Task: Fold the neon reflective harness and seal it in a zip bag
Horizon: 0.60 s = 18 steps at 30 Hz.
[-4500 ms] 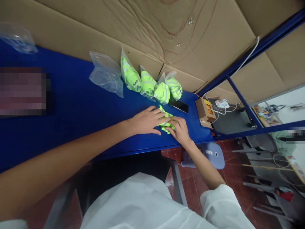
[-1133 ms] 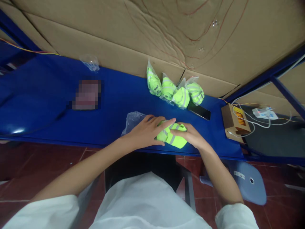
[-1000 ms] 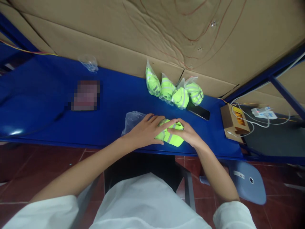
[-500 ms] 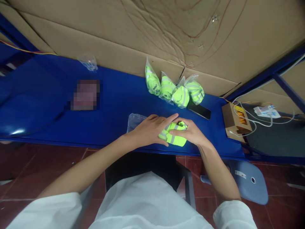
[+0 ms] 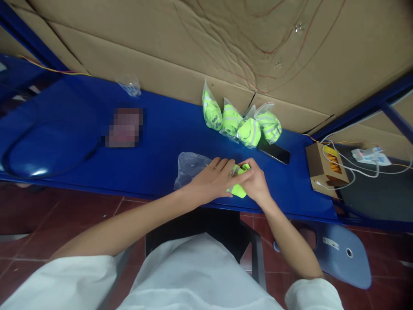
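Note:
A neon-yellow reflective vest (image 5: 238,190), folded into a small bundle with silver-grey bands, lies at the near edge of the blue table. My left hand (image 5: 213,182) rests across its left side, fingers stretched out flat and thumb on the near side. Closed around the right end is my right hand (image 5: 256,182), thumb and fingers pinching the cloth. Both hands hide much of the bundle. A clear plastic bag (image 5: 189,165) lies flat just left of the vest, partly under my left hand.
Several bagged neon-yellow bundles (image 5: 231,119) stand along the cardboard wall (image 5: 155,73). A black phone (image 5: 275,152) lies before them. To the right are an open cardboard box (image 5: 314,159), white cables and a power strip (image 5: 371,156). A crumpled clear bag (image 5: 131,88) and a blurred-out item (image 5: 125,128) lie left.
My right hand has turned and closed in on the vest's end, and the bundle looks smaller between my hands. More of the flat plastic bag shows. The whole view has shifted slightly.

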Available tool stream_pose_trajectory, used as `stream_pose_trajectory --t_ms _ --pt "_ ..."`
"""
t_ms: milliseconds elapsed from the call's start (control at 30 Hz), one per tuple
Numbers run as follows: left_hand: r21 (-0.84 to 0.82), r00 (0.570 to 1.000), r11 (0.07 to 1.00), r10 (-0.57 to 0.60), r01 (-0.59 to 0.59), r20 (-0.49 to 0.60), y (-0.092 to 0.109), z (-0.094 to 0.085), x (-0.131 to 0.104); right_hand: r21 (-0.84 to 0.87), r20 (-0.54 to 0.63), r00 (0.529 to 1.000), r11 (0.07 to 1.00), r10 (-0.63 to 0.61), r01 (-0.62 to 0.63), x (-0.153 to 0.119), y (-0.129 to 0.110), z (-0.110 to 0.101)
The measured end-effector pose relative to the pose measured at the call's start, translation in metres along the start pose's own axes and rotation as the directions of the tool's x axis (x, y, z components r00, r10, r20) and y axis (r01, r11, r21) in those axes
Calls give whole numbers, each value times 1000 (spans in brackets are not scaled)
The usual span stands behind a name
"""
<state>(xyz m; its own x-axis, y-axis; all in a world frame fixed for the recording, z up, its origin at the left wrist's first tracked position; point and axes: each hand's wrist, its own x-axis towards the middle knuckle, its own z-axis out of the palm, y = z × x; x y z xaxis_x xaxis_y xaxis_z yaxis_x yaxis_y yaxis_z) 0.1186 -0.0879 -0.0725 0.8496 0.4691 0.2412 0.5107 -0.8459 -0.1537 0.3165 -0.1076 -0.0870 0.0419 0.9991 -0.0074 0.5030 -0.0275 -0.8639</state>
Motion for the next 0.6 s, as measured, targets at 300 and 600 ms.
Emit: stream_pose_trajectory --t_ms 300,600 --pt "-59 1000 998 -9 10 16 -17 -6 -6 307 138 990 950 22 -64 -17 -9 2" --pt "2 998 1000 30 -30 -61 -13 -5 -9 482 87 984 858 156 -179 -23 -9 14"
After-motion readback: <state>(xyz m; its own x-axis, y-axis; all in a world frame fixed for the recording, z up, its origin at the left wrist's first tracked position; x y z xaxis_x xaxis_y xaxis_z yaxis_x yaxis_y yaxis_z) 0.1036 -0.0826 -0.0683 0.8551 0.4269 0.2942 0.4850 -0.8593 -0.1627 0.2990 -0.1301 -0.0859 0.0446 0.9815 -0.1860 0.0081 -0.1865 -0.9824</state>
